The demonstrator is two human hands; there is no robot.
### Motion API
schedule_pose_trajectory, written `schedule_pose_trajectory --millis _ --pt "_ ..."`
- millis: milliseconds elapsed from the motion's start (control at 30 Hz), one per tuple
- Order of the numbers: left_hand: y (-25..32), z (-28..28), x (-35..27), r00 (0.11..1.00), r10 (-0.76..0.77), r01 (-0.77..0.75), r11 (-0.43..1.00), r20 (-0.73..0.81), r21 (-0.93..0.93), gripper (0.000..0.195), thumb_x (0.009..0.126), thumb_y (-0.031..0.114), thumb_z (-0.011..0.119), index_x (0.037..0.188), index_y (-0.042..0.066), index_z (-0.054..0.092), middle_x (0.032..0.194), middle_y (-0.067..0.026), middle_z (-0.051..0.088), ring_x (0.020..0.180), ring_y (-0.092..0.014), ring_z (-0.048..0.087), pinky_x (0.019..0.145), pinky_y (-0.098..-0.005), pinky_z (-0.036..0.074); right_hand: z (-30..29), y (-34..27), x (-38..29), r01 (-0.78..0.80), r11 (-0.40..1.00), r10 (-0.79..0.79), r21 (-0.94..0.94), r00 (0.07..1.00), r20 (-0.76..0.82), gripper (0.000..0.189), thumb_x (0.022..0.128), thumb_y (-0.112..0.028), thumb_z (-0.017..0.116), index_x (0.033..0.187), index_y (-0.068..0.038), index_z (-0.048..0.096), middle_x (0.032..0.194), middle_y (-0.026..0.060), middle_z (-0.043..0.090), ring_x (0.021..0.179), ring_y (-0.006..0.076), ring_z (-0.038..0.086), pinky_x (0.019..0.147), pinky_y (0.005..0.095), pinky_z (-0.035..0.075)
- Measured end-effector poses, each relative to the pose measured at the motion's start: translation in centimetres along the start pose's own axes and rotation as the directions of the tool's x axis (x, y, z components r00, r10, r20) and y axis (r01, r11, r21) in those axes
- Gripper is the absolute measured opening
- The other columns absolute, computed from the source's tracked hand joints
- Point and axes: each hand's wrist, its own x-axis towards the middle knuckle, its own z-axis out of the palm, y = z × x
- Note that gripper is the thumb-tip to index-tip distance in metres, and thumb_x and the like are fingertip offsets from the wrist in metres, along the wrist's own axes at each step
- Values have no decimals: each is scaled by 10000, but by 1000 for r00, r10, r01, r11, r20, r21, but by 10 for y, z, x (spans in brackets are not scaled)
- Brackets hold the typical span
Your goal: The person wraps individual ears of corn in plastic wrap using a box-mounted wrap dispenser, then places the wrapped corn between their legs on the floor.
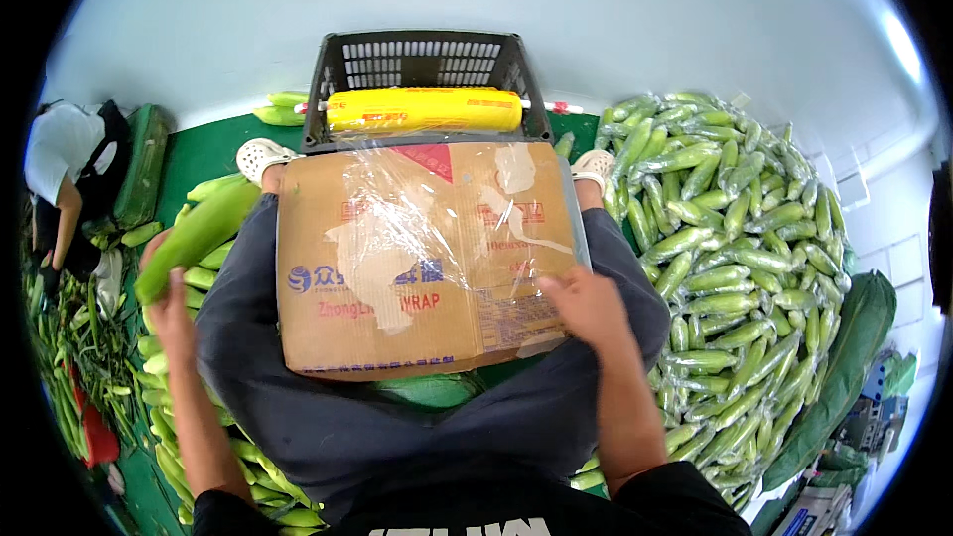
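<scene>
My left hand [173, 316] grips a green ear of corn in its husk [199, 234], held up beside my left knee. Below it spreads a heap of unwrapped corn ears [160, 417]. A flattened cardboard piece [435, 238] lies across my lap, bearing print and torn tape patches. Clear plastic film [394, 201] stretches over it from a yellow roll of cling film [424, 110]. My right hand [592, 305] is over the cardboard's right edge, fingers partly curled and slightly blurred. Whether it pinches the film is unclear.
The roll's rod rests across a black plastic crate [424, 59] by the wall. Film-wrapped corn ears [715, 275] are piled high on my right, beside a dark green sack [841, 380]. At left, another person [71, 156] bends over loose husk leaves [82, 342].
</scene>
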Motion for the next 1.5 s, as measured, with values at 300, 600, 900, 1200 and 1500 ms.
schedule_pose_trajectory --millis 300,600,900,1200,1500 --pt "47 245 -51 620 -605 785 486 500 -384 325 1014 258 656 1243 30 619 1228 -121 650 1092 -257 642 937 -405 533 14 -7 -1 386 802 -448 456 893 34 222 928 -157 700 779 -25 603 831 74 669 784 211 650 711 344 507" --pt "17 196 -38 753 129 -462 802 645 380 110 936 68 631 1034 23 608 1260 -169 618 1007 -336 652 867 -447 527 55 -53 87 537 807 -497 247 842 -209 366 810 -208 832 1055 -8 648 1190 176 675 1095 359 649 951 423 504" --pt "17 225 10 910 -86 63 996 405 70 278 971 178 671 1181 9 604 1222 -178 631 956 -295 704 846 -397 561 52 -59 92 687 686 -683 238 721 -113 402 894 -258 759 1218 -30 695 1210 175 688 1111 348 657 938 419 520" --pt "53 265 -24 839 -201 -236 704 506 670 561 994 549 526 1093 3 607 1081 -226 612 937 -421 654 794 -538 555 33 -57 128 585 804 -594 -106 793 -137 489 957 -400 691 1263 -22 639 1086 229 685 1088 423 648 948 481 508" --pt "44 261 -4 833 203 -457 778 514 432 481 892 501 713 1045 60 598 1013 -171 621 893 -384 660 736 -493 559 12 -42 141 339 915 -376 218 914 155 527 1002 -513 608 1181 -22 672 808 141 681 752 263 696 708 389 534"
